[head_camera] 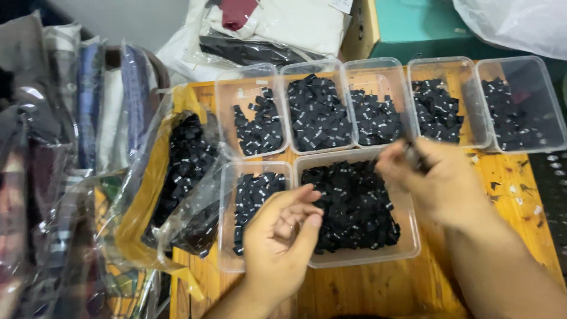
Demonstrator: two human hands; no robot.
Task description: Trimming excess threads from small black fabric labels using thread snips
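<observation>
Several clear plastic tubs of small black fabric labels stand on an orange wooden table (pixel 366 289). My left hand (pixel 282 239) hovers with curled fingers over the front edge of the big front tub (pixel 407 248), between it and a smaller front tub (pixel 225 236). Whether it holds a label, I cannot tell. My right hand (pixel 434 183), blurred, pinches a few black labels (pixel 413 152) above the far right corner of the big tub, near the back row.
Five tubs form the back row, from the left one (pixel 227 97) to the right one (pixel 552 127). An open clear bag of black labels (pixel 186 171) lies left. Bagged folded garments (pixel 88 100) stack at far left. A teal box (pixel 413 26) stands behind.
</observation>
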